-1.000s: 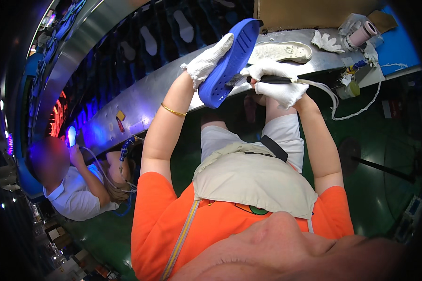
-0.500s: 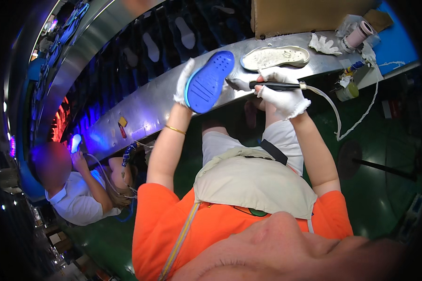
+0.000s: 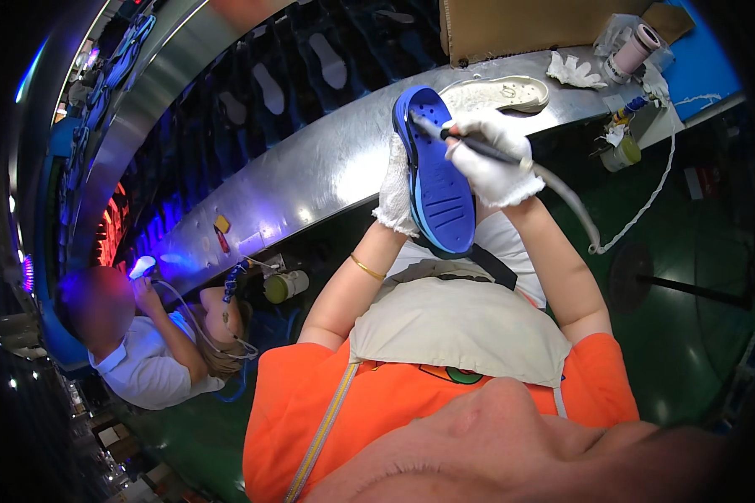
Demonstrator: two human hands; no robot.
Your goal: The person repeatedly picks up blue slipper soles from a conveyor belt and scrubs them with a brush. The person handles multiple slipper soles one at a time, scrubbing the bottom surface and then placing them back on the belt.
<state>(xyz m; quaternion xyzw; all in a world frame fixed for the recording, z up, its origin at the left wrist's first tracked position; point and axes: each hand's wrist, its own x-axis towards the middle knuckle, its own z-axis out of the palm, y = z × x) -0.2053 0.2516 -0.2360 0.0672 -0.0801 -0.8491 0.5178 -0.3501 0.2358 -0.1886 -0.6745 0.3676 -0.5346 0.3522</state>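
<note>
A blue shoe sole with a raised rim, small holes and grooves stands tilted over the bench's near edge, its inner face up. My left hand, in a white fingerless glove, grips its left side; most of those fingers are hidden behind it. My right hand, gloved the same way, is closed round a black-handled brush with a pale hose at its back end. The brush's tip is at the holes near the sole's far end. Behind, a cream sole lies on the metal bench, partly covered by the blue one.
Pale soles lie on the dark conveyor beyond the bench. At the right are a white glove, a pink cylinder, a jar and a cardboard box. A co-worker sits at the left.
The blue sole has moved right and toward me, its long axis turned more upright. The brush has swung over it, its tip now at the far end. The cream sole is now partly covered.
</note>
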